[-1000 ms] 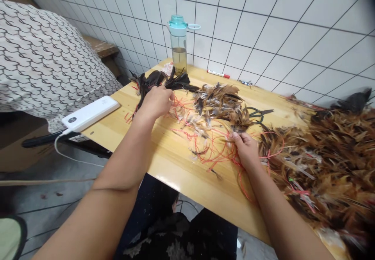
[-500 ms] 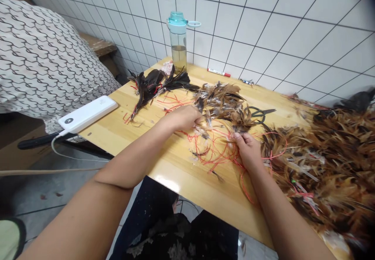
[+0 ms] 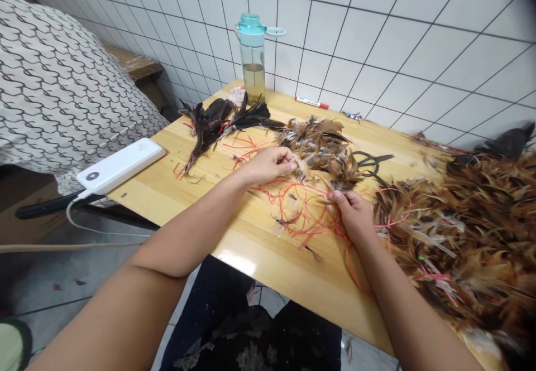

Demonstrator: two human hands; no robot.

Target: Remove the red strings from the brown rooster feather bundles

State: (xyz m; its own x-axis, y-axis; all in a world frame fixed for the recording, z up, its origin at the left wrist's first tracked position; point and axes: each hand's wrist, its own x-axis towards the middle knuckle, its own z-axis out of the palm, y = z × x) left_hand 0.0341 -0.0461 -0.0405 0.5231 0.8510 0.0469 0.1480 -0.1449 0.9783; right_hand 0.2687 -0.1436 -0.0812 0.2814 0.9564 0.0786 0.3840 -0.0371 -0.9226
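My left hand (image 3: 268, 164) pinches a small pale feather at the near edge of a brown feather heap (image 3: 320, 148) in the middle of the wooden table (image 3: 201, 187). Close by on the right, my right hand (image 3: 355, 212) is closed on feathers and tangled red string (image 3: 305, 209). A bunch of dark feathers (image 3: 218, 120) lies apart at the far left of the table. A large pile of brown feathers (image 3: 469, 231) covers the table's right side.
Black scissors (image 3: 371, 162) lie behind the feather heap. A teal-capped water bottle (image 3: 253, 53) and a red marker (image 3: 312, 103) stand by the tiled wall. A white power bank (image 3: 119, 165) with a cable sits at the table's left corner. A patterned cushion (image 3: 62, 81) lies left.
My left hand left the dark feather bunch, moved right to the brown heap and pinched a pale feather. My right hand stayed in place on the string.
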